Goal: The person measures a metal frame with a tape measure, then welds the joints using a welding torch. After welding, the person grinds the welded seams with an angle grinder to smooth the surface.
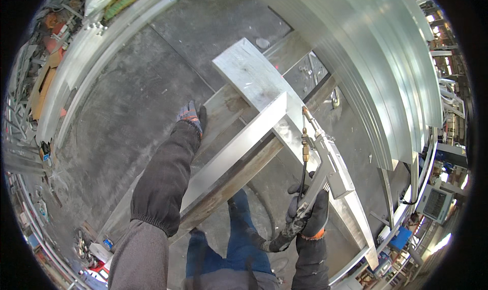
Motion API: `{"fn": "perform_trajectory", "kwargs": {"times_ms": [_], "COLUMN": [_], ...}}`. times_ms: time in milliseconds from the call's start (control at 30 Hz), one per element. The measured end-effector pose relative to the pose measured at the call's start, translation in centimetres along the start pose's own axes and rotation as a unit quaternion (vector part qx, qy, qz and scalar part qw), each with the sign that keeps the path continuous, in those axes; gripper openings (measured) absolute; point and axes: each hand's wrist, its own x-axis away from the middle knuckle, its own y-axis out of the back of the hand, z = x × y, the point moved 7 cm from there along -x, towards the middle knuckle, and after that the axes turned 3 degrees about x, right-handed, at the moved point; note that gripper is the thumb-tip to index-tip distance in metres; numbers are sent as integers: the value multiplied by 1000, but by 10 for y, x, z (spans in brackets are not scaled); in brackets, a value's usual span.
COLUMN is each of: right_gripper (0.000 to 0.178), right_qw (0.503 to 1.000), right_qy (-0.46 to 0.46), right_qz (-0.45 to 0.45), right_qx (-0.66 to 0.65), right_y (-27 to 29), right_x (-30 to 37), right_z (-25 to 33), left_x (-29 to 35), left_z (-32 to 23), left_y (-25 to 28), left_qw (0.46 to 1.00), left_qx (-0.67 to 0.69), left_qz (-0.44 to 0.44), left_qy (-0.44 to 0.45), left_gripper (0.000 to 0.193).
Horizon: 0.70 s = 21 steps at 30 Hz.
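Note:
My right hand (307, 214), in a dark glove with an orange cuff, is wrapped around the grip of a grey and white welding gun (335, 170). Its copper nozzle tip points up and left, close to a joint of bright metal profiles. A brass fitting and a thin black hose run beside the gun. My left hand (191, 118), in a grey and orange glove, rests with fingers extended by the edge of a flat beam (223, 107). A long bright metal bar (239, 146) runs diagonally between my hands and meets a wide metal profile (259, 79) at its upper end.
Large curved-looking metal sheets (351, 51) are stacked at the right. Long metal profiles (84, 61) lie at the left beside piled scrap and cardboard (44, 86). A worn support beam (231, 183) lies below the bar, and a thick cable hangs from the gun near my legs.

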Motion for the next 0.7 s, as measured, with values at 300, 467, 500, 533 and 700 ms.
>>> {"fn": "perform_trajectory", "kwargs": {"times_ms": [300, 467, 500, 533, 700], "right_gripper": [82, 83, 84, 84, 80], "right_qw": [993, 993, 992, 992, 990], "right_qy": [-107, -115, -121, -127, -137], "right_qz": [9, 17, 11, 6, -4], "right_qx": [-50, -33, -28, -22, -41], "right_y": [1, -14, -14, -12, 11], "right_x": [-41, -51, -51, -51, -40], "right_z": [4, 19, 19, 17, -3], "left_x": [4, 6, 6, 7, 2], "left_z": [3, 0, 2, 4, 9], "left_y": [-9, -10, -12, -13, -14], "left_qw": [998, 998, 998, 999, 999], "left_qx": [48, 42, 36, 32, 27], "left_qz": [27, 30, 30, 17, 21], "left_qy": [40, 33, 29, 21, -4], "left_gripper": [41, 42, 42, 43, 42]}}
